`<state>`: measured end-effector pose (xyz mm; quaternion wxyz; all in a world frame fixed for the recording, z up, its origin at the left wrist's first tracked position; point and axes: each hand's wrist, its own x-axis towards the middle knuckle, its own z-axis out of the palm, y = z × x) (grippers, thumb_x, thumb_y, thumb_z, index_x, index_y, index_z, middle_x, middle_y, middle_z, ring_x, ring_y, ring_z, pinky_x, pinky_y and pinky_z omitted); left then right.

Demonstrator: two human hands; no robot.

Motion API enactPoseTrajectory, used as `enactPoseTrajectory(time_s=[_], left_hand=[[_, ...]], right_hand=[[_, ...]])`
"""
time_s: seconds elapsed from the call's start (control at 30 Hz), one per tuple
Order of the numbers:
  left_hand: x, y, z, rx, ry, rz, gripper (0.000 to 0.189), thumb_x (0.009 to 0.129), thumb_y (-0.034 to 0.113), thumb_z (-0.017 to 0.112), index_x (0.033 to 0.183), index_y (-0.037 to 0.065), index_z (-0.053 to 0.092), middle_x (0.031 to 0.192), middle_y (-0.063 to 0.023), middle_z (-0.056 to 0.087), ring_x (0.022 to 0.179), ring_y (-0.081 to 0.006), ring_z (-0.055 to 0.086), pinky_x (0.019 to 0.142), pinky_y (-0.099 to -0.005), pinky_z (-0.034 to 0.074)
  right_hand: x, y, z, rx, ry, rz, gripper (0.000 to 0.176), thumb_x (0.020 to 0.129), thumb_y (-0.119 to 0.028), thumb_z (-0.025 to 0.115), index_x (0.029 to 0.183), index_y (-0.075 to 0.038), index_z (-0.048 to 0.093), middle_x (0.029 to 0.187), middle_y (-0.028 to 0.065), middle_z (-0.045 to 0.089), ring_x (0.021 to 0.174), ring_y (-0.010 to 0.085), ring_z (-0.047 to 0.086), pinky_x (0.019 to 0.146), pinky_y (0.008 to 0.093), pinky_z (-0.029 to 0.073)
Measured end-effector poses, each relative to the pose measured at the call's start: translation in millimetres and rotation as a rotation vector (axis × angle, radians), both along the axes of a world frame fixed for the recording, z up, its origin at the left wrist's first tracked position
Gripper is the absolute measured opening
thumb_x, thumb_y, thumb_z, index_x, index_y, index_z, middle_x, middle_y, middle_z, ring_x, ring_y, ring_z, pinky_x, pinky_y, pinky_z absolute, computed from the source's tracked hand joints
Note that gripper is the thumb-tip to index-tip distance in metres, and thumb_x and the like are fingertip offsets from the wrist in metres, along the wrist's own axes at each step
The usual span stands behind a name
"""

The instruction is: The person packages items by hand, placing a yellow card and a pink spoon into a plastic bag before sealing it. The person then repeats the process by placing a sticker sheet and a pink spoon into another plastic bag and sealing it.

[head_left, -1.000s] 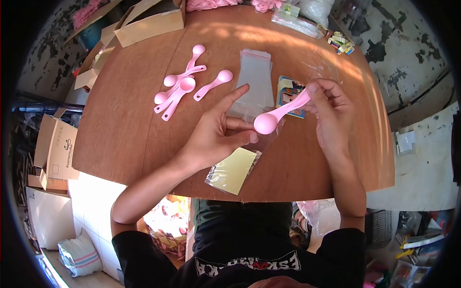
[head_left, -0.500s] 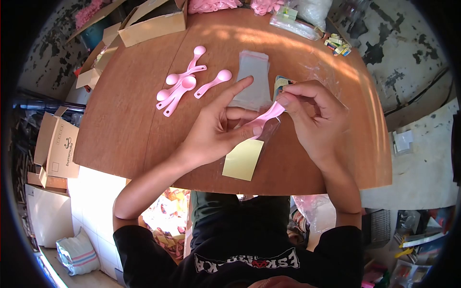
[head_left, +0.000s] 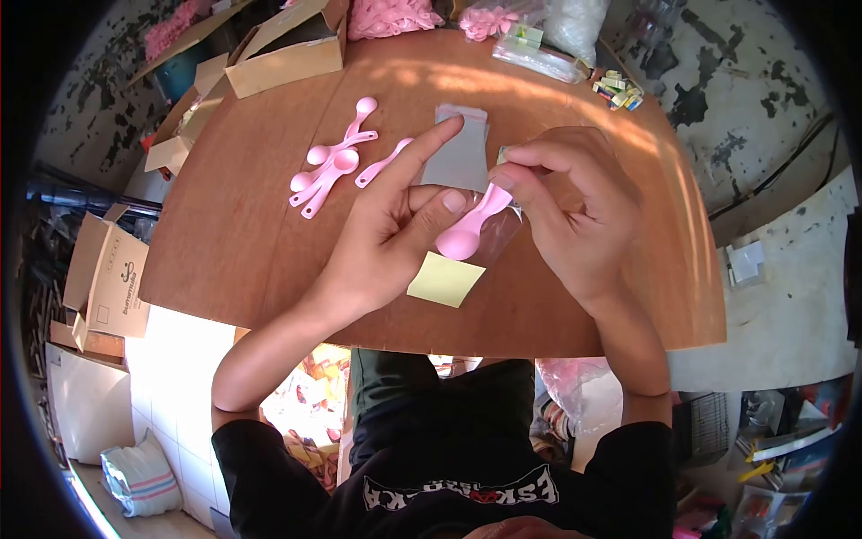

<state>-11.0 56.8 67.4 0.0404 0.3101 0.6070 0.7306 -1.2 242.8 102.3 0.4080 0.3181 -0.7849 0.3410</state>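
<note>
A pink plastic measuring spoon (head_left: 460,241) is between my hands, bowl toward me. My right hand (head_left: 575,202) pinches its handle end between thumb and fingers. My left hand (head_left: 382,225) has its thumb at the spoon's side and bent fingers behind it, with the index finger stretched out. Below the bowl is a yellow card (head_left: 446,279) with a clear plastic bag (head_left: 503,232) around it. A stack of clear bags (head_left: 456,160) lies beyond my left fingers. To the left lie several more pink spoons (head_left: 345,161), one partly behind my index finger.
The brown wooden table (head_left: 242,269) has a rounded far edge. At its back are an open cardboard box (head_left: 289,67), a bag of pink pieces (head_left: 393,16), clear packets (head_left: 536,61) and small yellow-green boxes (head_left: 618,91). Another carton (head_left: 115,277) stands at the left.
My left thumb has shifted off the spoon's face to its side, baring the bowl. The spoon and right hand have moved slightly left; the yellow card looks shorter, tilted.
</note>
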Motion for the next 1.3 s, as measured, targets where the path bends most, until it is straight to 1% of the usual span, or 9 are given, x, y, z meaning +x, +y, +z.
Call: enactPoseTrajectory(time_s=[0.2, 0.33, 0.5, 0.6, 0.63, 0.67, 0.7, 1.0, 1.3], left_hand=[[0, -9, -1, 0.032, 0.085, -0.032, 0.063, 0.098, 0.002, 0.047, 0.152, 0.008, 0.015, 0.116, -0.0079, 0.06, 0.089, -0.0093, 0.06, 0.078, -0.0228, 0.046], [14, -19, -5, -0.096, 0.05, 0.031, 0.067, 0.095, 0.007, 0.056, 0.15, 0.004, 0.018, 0.106, -0.0131, 0.065, 0.091, -0.0112, 0.06, 0.08, -0.0232, 0.046], [62, -56, 14, -0.396, 0.656, 0.345, 0.062, 0.078, 0.016, 0.077, 0.129, -0.005, 0.048, 0.118, -0.024, 0.057, 0.105, -0.0341, 0.061, 0.087, -0.0418, 0.05], [98, -57, 6, 0.241, 0.588, 0.208, 0.037, 0.085, 0.031, 0.072, 0.105, 0.002, 0.06, 0.096, -0.0165, 0.066, 0.089, -0.0284, 0.066, 0.08, -0.0436, 0.053], [118, -68, 11, 0.213, 0.456, 0.103, 0.038, 0.083, 0.045, 0.071, 0.105, 0.018, 0.057, 0.089, -0.0022, 0.051, 0.085, -0.0194, 0.052, 0.074, -0.0396, 0.051], [137, -68, 21, 0.364, 0.299, 0.091, 0.028, 0.085, 0.035, 0.072, 0.103, 0.019, 0.058, 0.091, 0.0011, 0.05, 0.092, -0.0175, 0.049, 0.08, -0.0406, 0.047], [123, -96, 25, 0.307, 0.289, -0.38, 0.055, 0.092, 0.036, 0.06, 0.143, 0.024, 0.042, 0.145, -0.0014, 0.043, 0.126, -0.0244, 0.04, 0.109, -0.054, 0.026], [142, -92, 70, 0.222, 0.008, -0.284, 0.039, 0.094, 0.029, 0.057, 0.133, 0.026, 0.054, 0.129, 0.0095, 0.057, 0.116, -0.0149, 0.046, 0.091, -0.0447, 0.037], [121, -78, 24, 0.657, 0.344, -0.184, 0.029, 0.09, 0.027, 0.063, 0.118, 0.022, 0.057, 0.115, 0.0044, 0.052, 0.104, -0.0171, 0.047, 0.089, -0.0451, 0.039]], right_hand=[[3, -16, -5, -0.121, -0.211, 0.156, 0.013, 0.076, 0.0, 0.075, 0.085, 0.001, 0.066, 0.082, 0.0085, 0.067, 0.077, 0.0156, 0.063, 0.068, 0.0258, 0.05], [7, -11, -12, -0.099, -0.468, 0.195, 0.012, 0.078, -0.001, 0.074, 0.087, 0.002, 0.066, 0.081, 0.0076, 0.067, 0.076, 0.0134, 0.064, 0.067, 0.0252, 0.05], [-2, 2, -27, -0.167, -0.534, 0.202, 0.012, 0.081, 0.001, 0.071, 0.091, 0.003, 0.066, 0.084, 0.0061, 0.068, 0.077, 0.0096, 0.064, 0.068, 0.023, 0.051], [-10, 8, -28, -0.201, -0.53, 0.148, 0.01, 0.081, -0.004, 0.072, 0.087, 0.002, 0.067, 0.08, 0.0068, 0.069, 0.075, 0.0112, 0.065, 0.068, 0.0257, 0.053], [-11, 10, -29, -0.201, -0.543, 0.133, 0.01, 0.081, -0.004, 0.072, 0.087, 0.002, 0.067, 0.08, 0.0068, 0.069, 0.075, 0.0112, 0.065, 0.068, 0.0257, 0.053], [-13, 10, -30, -0.224, -0.562, 0.127, 0.01, 0.081, -0.004, 0.072, 0.087, 0.002, 0.068, 0.08, 0.0068, 0.069, 0.073, 0.0111, 0.065, 0.068, 0.0259, 0.053], [-14, 12, -30, -0.244, -0.579, 0.124, 0.01, 0.08, -0.004, 0.073, 0.087, 0.001, 0.068, 0.079, 0.0068, 0.069, 0.072, 0.011, 0.065, 0.068, 0.026, 0.053], [-18, 21, -32, -0.226, -0.499, 0.062, 0.009, 0.079, -0.003, 0.073, 0.086, 0.001, 0.069, 0.077, 0.0052, 0.069, 0.07, 0.0078, 0.064, 0.063, 0.0218, 0.051], [-13, 27, -20, -0.252, -0.556, 0.092, 0.01, 0.081, -0.002, 0.072, 0.089, 0.002, 0.068, 0.084, 0.0057, 0.069, 0.075, 0.0081, 0.064, 0.069, 0.0224, 0.052]])
